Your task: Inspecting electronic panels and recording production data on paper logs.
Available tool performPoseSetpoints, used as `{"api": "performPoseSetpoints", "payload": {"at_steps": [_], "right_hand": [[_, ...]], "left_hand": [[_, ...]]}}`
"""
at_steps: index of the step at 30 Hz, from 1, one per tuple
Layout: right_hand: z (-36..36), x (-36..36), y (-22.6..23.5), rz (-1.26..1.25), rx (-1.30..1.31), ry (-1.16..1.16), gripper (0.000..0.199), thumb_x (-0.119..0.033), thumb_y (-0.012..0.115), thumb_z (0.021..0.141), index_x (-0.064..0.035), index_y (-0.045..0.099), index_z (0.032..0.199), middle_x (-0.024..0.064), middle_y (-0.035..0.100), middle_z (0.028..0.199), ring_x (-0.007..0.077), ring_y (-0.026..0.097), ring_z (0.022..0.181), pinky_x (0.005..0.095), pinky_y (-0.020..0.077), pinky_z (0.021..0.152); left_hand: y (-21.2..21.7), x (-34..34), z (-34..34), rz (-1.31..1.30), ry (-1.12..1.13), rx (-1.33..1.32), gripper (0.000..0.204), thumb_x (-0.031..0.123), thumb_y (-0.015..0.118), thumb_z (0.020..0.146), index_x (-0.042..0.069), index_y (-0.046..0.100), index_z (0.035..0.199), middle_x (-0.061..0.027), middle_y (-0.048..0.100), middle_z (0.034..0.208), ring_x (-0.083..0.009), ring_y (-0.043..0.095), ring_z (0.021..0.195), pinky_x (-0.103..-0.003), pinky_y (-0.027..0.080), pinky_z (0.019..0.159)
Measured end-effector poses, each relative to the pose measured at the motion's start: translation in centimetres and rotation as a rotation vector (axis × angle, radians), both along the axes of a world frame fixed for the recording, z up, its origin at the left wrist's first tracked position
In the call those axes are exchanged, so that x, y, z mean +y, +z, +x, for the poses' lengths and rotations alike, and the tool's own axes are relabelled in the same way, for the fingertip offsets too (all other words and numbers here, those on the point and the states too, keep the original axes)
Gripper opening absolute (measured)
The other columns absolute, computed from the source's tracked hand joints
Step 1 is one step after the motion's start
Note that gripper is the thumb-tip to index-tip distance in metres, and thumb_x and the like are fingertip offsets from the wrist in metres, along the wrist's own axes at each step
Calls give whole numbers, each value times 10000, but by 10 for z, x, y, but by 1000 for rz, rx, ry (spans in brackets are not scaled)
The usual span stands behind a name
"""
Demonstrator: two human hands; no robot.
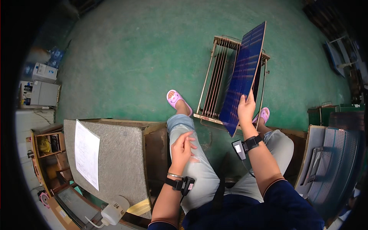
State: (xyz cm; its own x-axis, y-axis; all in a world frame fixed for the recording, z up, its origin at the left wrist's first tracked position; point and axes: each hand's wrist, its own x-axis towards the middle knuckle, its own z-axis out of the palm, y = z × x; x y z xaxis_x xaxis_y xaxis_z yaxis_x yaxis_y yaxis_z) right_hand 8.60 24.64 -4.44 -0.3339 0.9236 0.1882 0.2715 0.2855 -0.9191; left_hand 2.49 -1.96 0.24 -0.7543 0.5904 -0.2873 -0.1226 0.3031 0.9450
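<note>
The blue panel (243, 73) hides part of the metal rack (217, 76) and some fingers of the right grip (246, 111). Writing on the paper (87, 153) is too small to read. The picture's lower edge cuts off the dark shirt (249, 214).

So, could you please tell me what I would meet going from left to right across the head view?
Grey box, white paper sheet, left hand, blue panel gripped by the right hand, perforated blue-grey surface.

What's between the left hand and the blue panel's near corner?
From left hand to blue panel's near corner: jeans leg, then green floor, in the head view.
</note>
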Motion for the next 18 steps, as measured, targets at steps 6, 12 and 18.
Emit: {"api": "performPoseSetpoints", "payload": {"at_steps": [6, 12, 18], "right_hand": [[-5, 29, -15, 6, -52, 41, 484, 76, 456, 846, 5, 400, 1322, 167, 598, 1144, 204, 592, 1028, 274, 438, 868], [-22, 47, -14, -80, -155, 50, 482, 69, 470, 840, -7, 413, 1312, 176, 606, 1130, 237, 599, 1031, 298, 443, 870], [-34, 51, -15, -107, -264, 47, 495, 51, 490, 835, -45, 422, 1316, 193, 608, 1117, 272, 606, 1024, 317, 452, 864]], "left_hand": [[3, 0, -2, 37, 35, -33, 229, 41, 418, 930, 17, 587, 1083, -83, 641, 838, -107, 638, 629, -208, 484, 427], [1, 0, -2, 40, 33, -55, 224, 40, 415, 931, 12, 588, 1071, -78, 637, 832, -106, 636, 623, -205, 483, 428], [4, -4, -4, 25, 39, -70, 227, 38, 416, 928, 10, 587, 1073, -85, 636, 834, -111, 637, 625, -208, 482, 436]]}}
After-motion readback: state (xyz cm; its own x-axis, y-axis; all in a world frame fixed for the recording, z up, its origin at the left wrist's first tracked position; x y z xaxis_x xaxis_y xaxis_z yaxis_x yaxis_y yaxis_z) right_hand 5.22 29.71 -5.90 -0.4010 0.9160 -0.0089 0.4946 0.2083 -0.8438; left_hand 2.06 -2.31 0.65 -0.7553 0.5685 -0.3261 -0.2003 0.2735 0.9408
